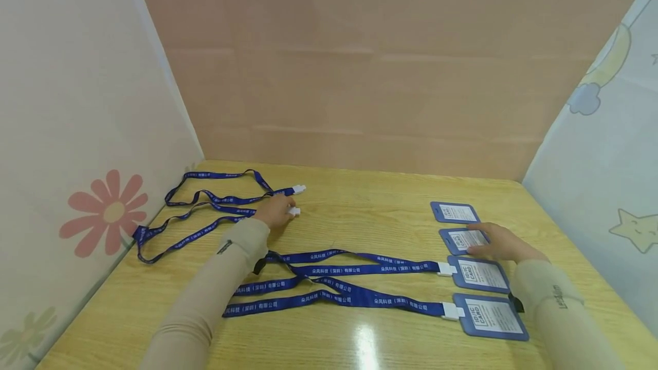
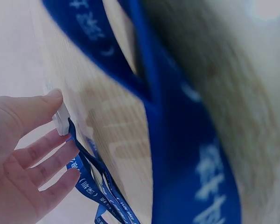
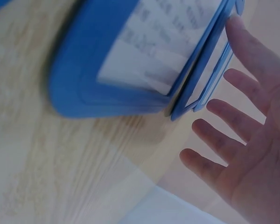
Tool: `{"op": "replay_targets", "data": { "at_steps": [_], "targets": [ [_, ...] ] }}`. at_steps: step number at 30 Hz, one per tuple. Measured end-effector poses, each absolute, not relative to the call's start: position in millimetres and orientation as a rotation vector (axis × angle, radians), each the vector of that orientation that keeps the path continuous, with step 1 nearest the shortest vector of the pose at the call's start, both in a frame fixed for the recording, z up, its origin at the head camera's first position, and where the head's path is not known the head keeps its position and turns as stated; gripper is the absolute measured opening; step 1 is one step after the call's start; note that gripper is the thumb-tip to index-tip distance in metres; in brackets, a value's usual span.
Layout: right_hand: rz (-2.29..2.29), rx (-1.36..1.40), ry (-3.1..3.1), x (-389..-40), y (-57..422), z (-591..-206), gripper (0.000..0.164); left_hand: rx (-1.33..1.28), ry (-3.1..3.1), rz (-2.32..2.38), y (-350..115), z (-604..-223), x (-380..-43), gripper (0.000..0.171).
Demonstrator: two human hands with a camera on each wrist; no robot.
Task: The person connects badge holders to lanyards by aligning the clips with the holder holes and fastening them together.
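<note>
My left hand (image 1: 276,211) pinches the white clip (image 2: 62,119) of a dark blue lanyard (image 1: 192,237) between thumb and fingers, at the left of the table. The lanyard's strap trails away to the left in a long loop. Across the table, my right hand (image 1: 501,242) is at a blue ID card holder (image 1: 456,241), second from the back in a column. Its thumb and forefinger lie over the holder's right part. In the right wrist view the fingers are spread and fairly straight, with the thumb tip by a holder's edge.
Another lanyard (image 1: 221,200) with a white clip (image 1: 299,189) lies behind the left hand. A loose card holder (image 1: 438,212) lies farthest back. Nearer, two lanyards (image 1: 329,270) (image 1: 360,297) are joined to card holders (image 1: 462,281) (image 1: 468,324). Fabric walls (image 1: 360,73) bound the wooden table.
</note>
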State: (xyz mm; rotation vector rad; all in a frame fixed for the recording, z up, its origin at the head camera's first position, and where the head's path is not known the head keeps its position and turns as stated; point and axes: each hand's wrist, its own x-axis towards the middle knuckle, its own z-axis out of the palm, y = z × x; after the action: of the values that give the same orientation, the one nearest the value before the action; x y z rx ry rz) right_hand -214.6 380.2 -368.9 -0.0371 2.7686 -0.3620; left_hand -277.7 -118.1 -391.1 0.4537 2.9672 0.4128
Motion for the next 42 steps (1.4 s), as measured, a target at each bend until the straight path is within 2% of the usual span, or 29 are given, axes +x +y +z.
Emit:
{"op": "replay_targets", "data": {
  "at_steps": [14,42],
  "targets": [
    [-0.369,0.042,2.711,-212,380,-367,0.089,0.550,3.015,0.343,-102,-383,-274,0.030],
    [-0.363,0.077,2.696,-216,369,-370,0.093,0.534,2.892,0.543,-76,-380,-271,0.033]
  ]
}}
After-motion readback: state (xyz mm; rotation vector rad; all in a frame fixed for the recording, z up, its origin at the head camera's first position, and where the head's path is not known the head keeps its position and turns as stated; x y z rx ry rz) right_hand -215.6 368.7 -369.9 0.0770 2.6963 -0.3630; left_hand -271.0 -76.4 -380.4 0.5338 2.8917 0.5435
